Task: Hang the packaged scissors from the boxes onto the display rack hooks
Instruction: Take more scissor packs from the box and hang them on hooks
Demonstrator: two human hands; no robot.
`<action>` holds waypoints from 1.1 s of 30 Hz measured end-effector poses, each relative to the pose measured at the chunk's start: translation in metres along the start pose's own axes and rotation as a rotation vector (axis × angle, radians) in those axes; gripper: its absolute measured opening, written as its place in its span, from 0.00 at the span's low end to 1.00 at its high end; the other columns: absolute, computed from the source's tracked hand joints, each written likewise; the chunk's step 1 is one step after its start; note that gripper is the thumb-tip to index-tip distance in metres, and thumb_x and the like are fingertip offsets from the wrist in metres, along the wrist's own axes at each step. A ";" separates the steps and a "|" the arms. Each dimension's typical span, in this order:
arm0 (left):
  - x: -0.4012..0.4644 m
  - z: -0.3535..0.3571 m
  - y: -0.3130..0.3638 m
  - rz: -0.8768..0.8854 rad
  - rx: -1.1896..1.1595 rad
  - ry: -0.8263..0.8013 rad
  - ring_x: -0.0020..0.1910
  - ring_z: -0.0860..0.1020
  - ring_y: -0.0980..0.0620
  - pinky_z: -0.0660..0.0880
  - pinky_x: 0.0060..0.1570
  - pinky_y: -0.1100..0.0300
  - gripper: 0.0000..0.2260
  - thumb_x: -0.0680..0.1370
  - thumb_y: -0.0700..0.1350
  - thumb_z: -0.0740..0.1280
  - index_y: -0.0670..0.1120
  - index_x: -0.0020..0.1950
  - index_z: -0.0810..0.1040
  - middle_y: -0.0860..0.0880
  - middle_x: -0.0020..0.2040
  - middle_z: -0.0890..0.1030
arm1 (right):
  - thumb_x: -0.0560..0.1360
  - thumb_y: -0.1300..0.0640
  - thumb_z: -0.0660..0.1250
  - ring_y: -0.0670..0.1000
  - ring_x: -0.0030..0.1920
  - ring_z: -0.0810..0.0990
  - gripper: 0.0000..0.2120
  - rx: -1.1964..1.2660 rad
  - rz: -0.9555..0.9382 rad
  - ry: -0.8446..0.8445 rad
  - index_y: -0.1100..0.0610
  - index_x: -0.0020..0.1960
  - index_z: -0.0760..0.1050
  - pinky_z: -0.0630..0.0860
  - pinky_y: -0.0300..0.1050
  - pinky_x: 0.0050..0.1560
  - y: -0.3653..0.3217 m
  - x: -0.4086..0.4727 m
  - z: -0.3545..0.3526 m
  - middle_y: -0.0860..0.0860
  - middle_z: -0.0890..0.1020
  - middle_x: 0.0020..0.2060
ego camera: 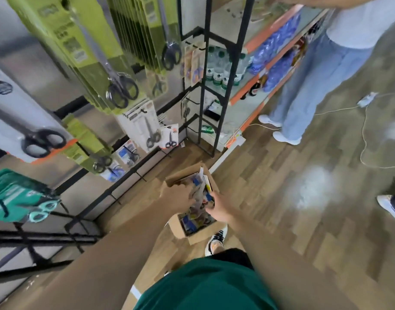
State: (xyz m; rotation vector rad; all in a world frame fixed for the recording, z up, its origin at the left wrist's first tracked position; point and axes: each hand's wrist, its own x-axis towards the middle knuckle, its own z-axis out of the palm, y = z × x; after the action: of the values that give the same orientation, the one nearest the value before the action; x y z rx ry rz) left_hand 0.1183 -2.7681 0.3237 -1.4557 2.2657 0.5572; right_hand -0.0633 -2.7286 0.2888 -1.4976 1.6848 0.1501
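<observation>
Both arms reaching down, left hand (177, 195) and right hand (219, 209) among scissor packs (200, 198) in box (198, 234), grip unclear

Bright, even indoor light falls from overhead and leaves pale glare patches on the wooden floor (313, 189). Shadows are soft. The wide lens bends the rack (223, 70) uprights. Motion blur smears the hanging green packs (80, 48) and both forearms.

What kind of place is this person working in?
Most likely a shop aisle being stocked: green-carded packaged scissors hang on black rack hooks, clear bottled water lines an orange-edged shelf, and a brown cardboard box sits on the floor.
</observation>
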 end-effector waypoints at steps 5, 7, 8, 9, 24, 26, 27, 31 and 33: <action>0.057 -0.002 0.011 -0.085 -0.287 -0.127 0.51 0.79 0.44 0.72 0.40 0.55 0.17 0.82 0.56 0.57 0.47 0.65 0.69 0.44 0.55 0.80 | 0.79 0.46 0.65 0.55 0.66 0.74 0.30 0.096 0.013 -0.036 0.54 0.77 0.61 0.74 0.54 0.65 0.021 0.055 -0.027 0.53 0.72 0.70; 0.085 0.003 0.013 -0.119 -0.298 -0.163 0.54 0.79 0.44 0.77 0.48 0.52 0.20 0.82 0.56 0.58 0.49 0.71 0.66 0.45 0.59 0.79 | 0.80 0.48 0.65 0.56 0.66 0.74 0.30 0.178 0.042 -0.052 0.55 0.77 0.60 0.75 0.54 0.64 0.032 0.083 -0.033 0.55 0.70 0.70; 0.100 0.007 0.013 -0.147 -0.307 -0.173 0.56 0.78 0.44 0.77 0.53 0.50 0.21 0.82 0.56 0.58 0.49 0.72 0.66 0.45 0.60 0.78 | 0.80 0.49 0.65 0.57 0.65 0.76 0.30 0.223 0.065 -0.057 0.56 0.77 0.59 0.76 0.55 0.63 0.037 0.097 -0.036 0.56 0.70 0.70; 0.116 0.012 0.012 -0.181 -0.330 -0.176 0.57 0.78 0.44 0.76 0.55 0.50 0.20 0.81 0.56 0.59 0.49 0.71 0.67 0.45 0.61 0.78 | 0.79 0.51 0.66 0.57 0.63 0.77 0.29 0.254 0.079 -0.056 0.56 0.76 0.59 0.76 0.56 0.62 0.044 0.112 -0.036 0.56 0.70 0.69; 0.331 0.211 -0.052 -0.206 -0.306 -0.396 0.61 0.75 0.40 0.74 0.56 0.48 0.19 0.83 0.54 0.58 0.44 0.69 0.68 0.42 0.62 0.77 | 0.79 0.56 0.64 0.59 0.66 0.72 0.20 0.406 0.333 -0.106 0.61 0.69 0.70 0.70 0.50 0.65 0.147 0.311 0.120 0.58 0.75 0.64; 0.357 0.252 -0.067 -0.176 -0.272 -0.417 0.61 0.75 0.40 0.74 0.57 0.47 0.19 0.83 0.53 0.58 0.44 0.70 0.67 0.41 0.62 0.77 | 0.78 0.55 0.65 0.59 0.67 0.70 0.19 0.417 0.356 -0.109 0.60 0.67 0.71 0.70 0.52 0.67 0.164 0.340 0.155 0.58 0.75 0.63; 0.370 0.271 -0.073 -0.169 -0.258 -0.428 0.62 0.74 0.40 0.74 0.58 0.46 0.20 0.83 0.53 0.58 0.44 0.70 0.68 0.41 0.63 0.76 | 0.77 0.55 0.65 0.60 0.68 0.70 0.20 0.424 0.371 -0.112 0.60 0.67 0.71 0.70 0.53 0.67 0.172 0.355 0.173 0.58 0.75 0.64; 0.419 0.345 -0.093 -0.130 -0.212 -0.493 0.60 0.75 0.39 0.75 0.55 0.45 0.19 0.83 0.52 0.59 0.45 0.70 0.68 0.41 0.61 0.77 | 0.78 0.54 0.65 0.60 0.67 0.71 0.23 0.434 0.438 -0.108 0.60 0.70 0.69 0.70 0.52 0.65 0.197 0.414 0.232 0.59 0.74 0.65; 0.444 0.379 -0.102 -0.094 -0.176 -0.522 0.59 0.76 0.39 0.76 0.54 0.46 0.22 0.83 0.51 0.59 0.46 0.75 0.64 0.41 0.60 0.78 | 0.79 0.55 0.63 0.61 0.66 0.72 0.21 0.406 0.450 -0.127 0.59 0.70 0.69 0.72 0.52 0.64 0.207 0.443 0.264 0.59 0.74 0.65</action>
State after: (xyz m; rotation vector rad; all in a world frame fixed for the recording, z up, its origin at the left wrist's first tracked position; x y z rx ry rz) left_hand 0.0815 -2.9468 -0.2398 -1.2957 1.7675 0.9947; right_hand -0.0715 -2.8509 -0.2531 -0.7855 1.7958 0.1285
